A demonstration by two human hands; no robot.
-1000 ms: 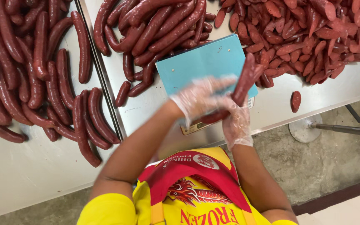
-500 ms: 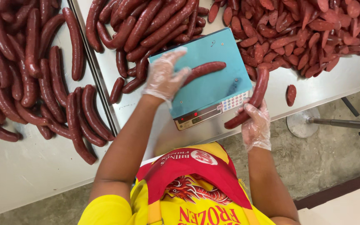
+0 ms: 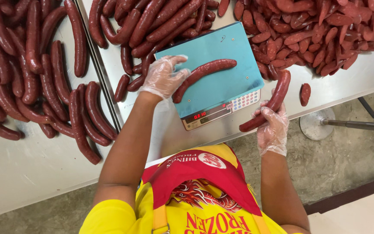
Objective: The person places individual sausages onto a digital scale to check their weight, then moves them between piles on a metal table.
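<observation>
The long, curved sausage (image 3: 204,77) is dark reddish-brown, lying on the flat turquoise-blue scale platform (image 3: 234,82). The scale's display strip (image 3: 206,115) shows red digits beside multicoloured keys. Both clear, thin plastic gloves (image 3: 163,78) look milky-translucent. The brushed steel table (image 3: 31,169) is pale grey. The apron (image 3: 195,186) is yellow and red.

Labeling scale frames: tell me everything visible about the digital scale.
The digital scale is a flat, light blue square platform over a pale front panel with a red lit display and a grid of small coloured keys. It looks like plastic. It sits tilted to the table edge on the steel table. One long red sausage lies across the platform; the gloved left hand rests on its near end and the platform's left side.
</observation>
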